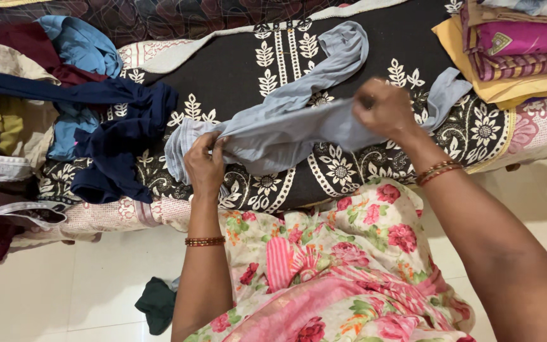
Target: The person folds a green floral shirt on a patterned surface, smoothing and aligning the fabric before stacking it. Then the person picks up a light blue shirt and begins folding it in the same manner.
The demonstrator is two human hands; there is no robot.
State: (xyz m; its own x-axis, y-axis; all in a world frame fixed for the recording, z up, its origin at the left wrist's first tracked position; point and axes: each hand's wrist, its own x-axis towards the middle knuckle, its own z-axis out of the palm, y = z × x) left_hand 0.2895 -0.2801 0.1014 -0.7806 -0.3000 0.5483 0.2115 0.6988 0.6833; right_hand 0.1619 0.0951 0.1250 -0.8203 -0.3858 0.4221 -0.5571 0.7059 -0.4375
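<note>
- A bed (235,69) is filling the upper half of the view, covered by a black bedspread printed with white leaf and flower patterns and edged in pink.
- A loose heap of unfolded clothes (14,126) is spreading over the bed's left end, with maroon, cream and yellow pieces lying mixed together.
- A pale grey-blue garment (299,120) is lying across the middle of the bedspread, one long part trailing up toward the far edge and another reaching out to the right.
- A navy blue garment (115,133) is draping from the heap toward the near edge of the bed, just left of the grey-blue one.
- A stack of folded cloth (514,50) in yellow, magenta and striped colours is sitting at the bed's right end, well apart from the heap.
- A light blue garment (80,44) is resting on top of the heap.
- The right hand (384,109) is closing into a fist on the grey-blue garment's right part, bunching the fabric.
- The left hand (204,166) is pinching the garment's left edge, fingers curled round gathered cloth.
- A dark green cloth (157,305) is lying crumpled on the pale floor beside the person's floral dress.
</note>
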